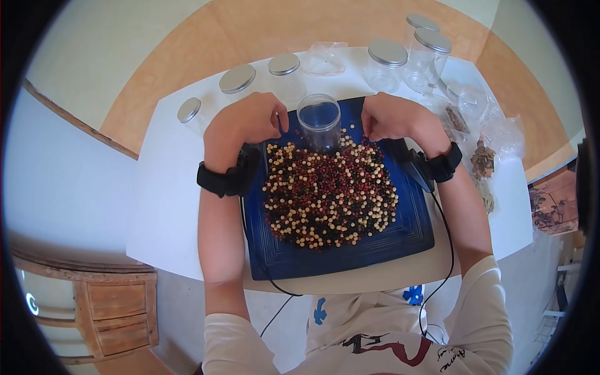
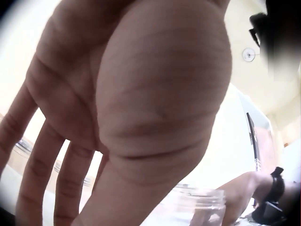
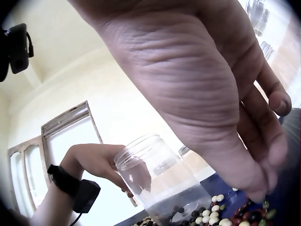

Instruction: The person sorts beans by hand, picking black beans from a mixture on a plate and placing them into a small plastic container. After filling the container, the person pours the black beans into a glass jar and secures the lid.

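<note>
A blue square tray (image 1: 337, 265) carries a wide spread of mixed beans (image 1: 331, 194), cream, dark red, black and some green. At its far edge stands a clear open jar (image 1: 320, 119), between both hands. My left hand (image 1: 250, 119) hangs over the tray's far left corner, fingers pointing down; its fingertips fall outside the left wrist view, so I cannot tell what they hold. On the jar's other side, my right hand (image 1: 394, 117) has thumb and fingertips (image 3: 263, 186) together, pinching a small dark bean at the pile's far right edge.
Silver-lidded clear jars stand along the table's far side, including one at the left (image 1: 237, 80) and one at the right (image 1: 386, 62). Clear plastic bags (image 1: 500, 134) lie at the right, some with dried brown bits. Cables (image 1: 447, 231) run from both wrist cameras past the tray.
</note>
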